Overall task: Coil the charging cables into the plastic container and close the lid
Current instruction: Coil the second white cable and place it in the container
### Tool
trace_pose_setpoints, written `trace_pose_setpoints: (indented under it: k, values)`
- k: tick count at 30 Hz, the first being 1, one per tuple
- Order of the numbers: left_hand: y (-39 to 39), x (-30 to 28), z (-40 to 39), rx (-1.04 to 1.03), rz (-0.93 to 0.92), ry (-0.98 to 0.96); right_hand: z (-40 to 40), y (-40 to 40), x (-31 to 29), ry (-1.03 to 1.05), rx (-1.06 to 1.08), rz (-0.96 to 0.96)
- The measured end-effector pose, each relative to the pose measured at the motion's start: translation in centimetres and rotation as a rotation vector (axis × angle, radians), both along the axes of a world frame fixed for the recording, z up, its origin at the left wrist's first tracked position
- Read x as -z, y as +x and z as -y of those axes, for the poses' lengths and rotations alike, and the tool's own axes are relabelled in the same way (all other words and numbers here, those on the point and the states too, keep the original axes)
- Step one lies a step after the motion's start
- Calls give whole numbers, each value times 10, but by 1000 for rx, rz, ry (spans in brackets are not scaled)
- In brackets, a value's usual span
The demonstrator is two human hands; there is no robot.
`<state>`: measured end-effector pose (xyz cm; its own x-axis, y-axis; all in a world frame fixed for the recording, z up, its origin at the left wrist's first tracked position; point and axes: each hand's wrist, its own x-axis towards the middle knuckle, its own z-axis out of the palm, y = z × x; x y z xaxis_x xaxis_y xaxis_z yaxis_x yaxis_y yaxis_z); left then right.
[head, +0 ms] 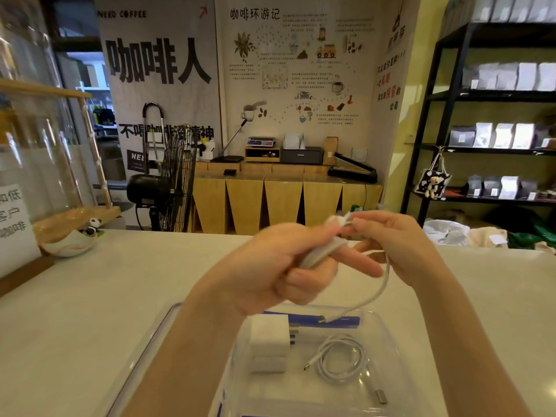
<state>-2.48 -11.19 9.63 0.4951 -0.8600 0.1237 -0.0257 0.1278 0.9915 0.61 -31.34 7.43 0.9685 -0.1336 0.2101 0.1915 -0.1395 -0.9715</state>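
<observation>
A clear plastic container (388, 323) with blue clips sits open on the white counter below my hands. Inside lie a white charger plug (268, 335), a second one under it, and a coiled white cable (341, 361). Above the container, my left hand (279, 266) is closed around loops of another white cable (380, 288), blurred by motion. My right hand (400, 245) pinches that cable near its upper end. The cable's loose end hangs down with its connector just over the container's far edge.
The container's clear lid (144, 350) lies to the left of the container, partly under my left forearm. A small dish with a panda figure (90, 228) stands at the counter's far left, beside a glass case. The white counter (90, 296) spreads on both sides.
</observation>
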Motion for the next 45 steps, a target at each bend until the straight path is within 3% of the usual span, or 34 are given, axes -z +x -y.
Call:
trace_pose_setpoints:
  k: [3, 7, 13, 16, 20, 26, 29, 33, 40, 45]
  values:
    - [2, 12, 29, -355, 93, 282, -7, -3, -7, 33, 156, 160]
    - [16, 32, 49, -570, -16, 346, -16, -18, -19, 16, 173, 309]
    - [30, 39, 46, -782, 5, 41, -29, -36, -31, 7, 239, 458]
    - [34, 40, 42, -792, 48, 51, -32, -41, -34, 16, 250, 476]
    - [39, 42, 39, -771, -12, 42, -40, -50, -39, -108, 106, 479]
    - [49, 40, 15, -841, -188, -381, -52, -60, -42, -278, -151, 299]
    - [52, 34, 5, -890, -208, -441, -60, -62, -39, -369, -342, 135]
    - [53, 26, -9, -836, -284, -504, -66, -55, -30, -586, -468, -24]
    - [37, 6, -20, -467, -493, -739, -56, -49, -32, -614, -427, -90]
    - [21, -1, -18, -188, -305, -394, -44, -42, -29, -713, -274, -192]
